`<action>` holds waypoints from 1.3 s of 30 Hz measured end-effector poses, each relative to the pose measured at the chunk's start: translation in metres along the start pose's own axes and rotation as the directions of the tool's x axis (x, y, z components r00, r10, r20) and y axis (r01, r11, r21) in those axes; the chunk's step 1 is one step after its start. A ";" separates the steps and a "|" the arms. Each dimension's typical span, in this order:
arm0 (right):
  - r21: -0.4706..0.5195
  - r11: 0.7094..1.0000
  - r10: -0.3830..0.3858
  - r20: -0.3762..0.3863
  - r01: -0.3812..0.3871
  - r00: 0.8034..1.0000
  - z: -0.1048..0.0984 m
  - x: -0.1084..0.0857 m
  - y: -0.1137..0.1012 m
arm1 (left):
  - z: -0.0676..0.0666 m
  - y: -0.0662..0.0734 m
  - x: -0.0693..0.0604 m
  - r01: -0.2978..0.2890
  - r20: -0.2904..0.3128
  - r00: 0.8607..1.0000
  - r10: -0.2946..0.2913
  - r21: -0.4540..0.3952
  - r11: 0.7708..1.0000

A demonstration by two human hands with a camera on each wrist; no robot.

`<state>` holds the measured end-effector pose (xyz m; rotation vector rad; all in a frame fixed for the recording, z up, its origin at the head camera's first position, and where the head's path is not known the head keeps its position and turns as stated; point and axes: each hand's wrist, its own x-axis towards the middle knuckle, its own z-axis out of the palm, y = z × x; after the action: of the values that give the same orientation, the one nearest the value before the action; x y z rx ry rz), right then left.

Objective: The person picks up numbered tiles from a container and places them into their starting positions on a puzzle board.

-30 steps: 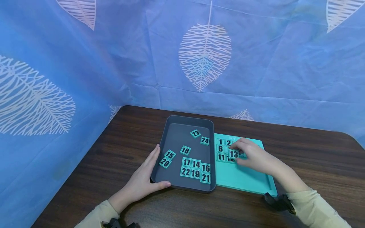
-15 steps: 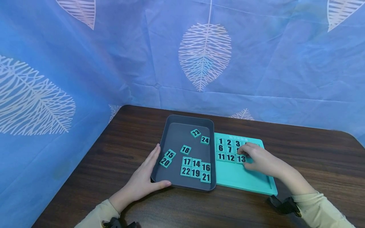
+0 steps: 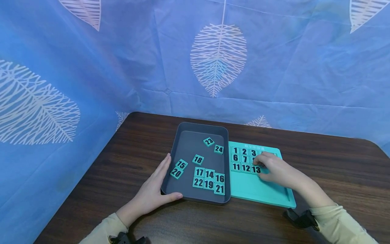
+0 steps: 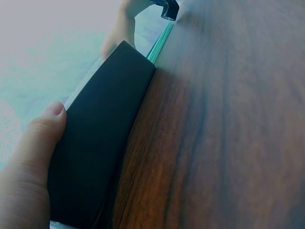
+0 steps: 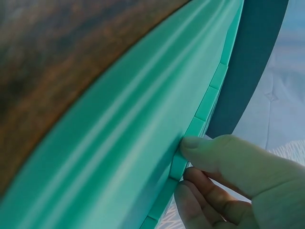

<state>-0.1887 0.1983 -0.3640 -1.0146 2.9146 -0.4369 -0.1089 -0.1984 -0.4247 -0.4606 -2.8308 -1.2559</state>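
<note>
My left hand point(image 3: 150, 188) rests at the near left corner of a dark grey tray point(image 3: 190, 139), straight fingers along its left wall. The thumb point(image 4: 40, 138) lies against the near wall. Several loose number tiles sit in the tray, among them 18 point(image 3: 198, 159) and 23 point(image 3: 208, 141). Over a turquoise number puzzle board point(image 3: 253, 189), my right hand point(image 3: 275, 171) pinches the 13 tile point(image 3: 256, 169) beside the 12 tile point(image 3: 246, 167). The right wrist view shows the thumb point(image 5: 200, 148) touching the tile row's edge. My right hand hides some tiles behind it.
The tray's right wall stands against the board's left side. Both lie on a dark wooden table point(image 3: 146, 142). A blue cloth with white leaf prints point(image 3: 289, 67) hangs behind and to the left. Black straps point(image 3: 301, 219) circle both wrists.
My right hand has brought the 13 tile rightward and down into the row after 12, then nudged it slightly left against that tile. The left hand keeps its place at the tray.
</note>
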 end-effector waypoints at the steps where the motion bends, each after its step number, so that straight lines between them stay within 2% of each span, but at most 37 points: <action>1: 0.001 1.000 0.003 0.001 -0.003 1.000 0.000 0.000 0.000 | 0.000 0.000 0.000 0.001 0.000 1.000 -0.001 0.002 1.000; 11: -0.001 1.000 0.016 0.005 -0.016 1.000 0.000 0.001 -0.004 | 0.000 0.002 -0.001 -0.009 -0.001 1.000 0.009 0.000 1.000; 18: 0.026 0.999 -0.023 -0.062 0.025 0.998 -0.009 0.004 -0.007 | 0.000 0.002 -0.001 -0.010 -0.003 1.000 0.010 -0.003 1.000; 23: 0.020 1.000 -0.014 -0.093 0.016 0.996 -0.012 0.008 -0.012 | 0.000 0.001 -0.001 -0.009 -0.005 1.000 0.009 0.002 1.000; 34: 0.042 0.999 -0.018 -0.140 0.024 0.990 -0.011 0.021 -0.027 | 0.000 0.000 -0.001 -0.016 -0.009 1.000 0.016 0.000 1.000; 39: 0.052 0.996 -0.057 -0.165 0.066 0.985 -0.007 0.029 -0.036 | 0.000 0.000 0.000 -0.012 -0.007 1.000 0.012 0.002 1.000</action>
<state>-0.1904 0.1558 -0.3453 -1.1144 2.9988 -0.6314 -0.1084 -0.1983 -0.4246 -0.4715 -2.8188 -1.2505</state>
